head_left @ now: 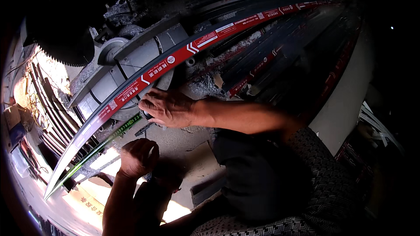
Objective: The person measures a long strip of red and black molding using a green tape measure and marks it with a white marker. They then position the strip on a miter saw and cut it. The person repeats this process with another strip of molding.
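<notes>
A long metal profile with red printed film lies across the grey bed of a cutting saw. Beside its near edge, my right hand is closed round a small dark object, apparently a tape measure, mostly hidden by the fingers. From there a green measuring tape runs to the lower left, alongside the profile, and meets its near end. My left hand is raised below the tape, fingers curled in; whether anything is in them is hidden. A thin dark lever shows just above it.
A toothed saw blade hangs at the upper left. Several dark strips are stacked at the left, and more profiles lie at the right. Metal shavings litter the far side. Cardboard lies at the lower left.
</notes>
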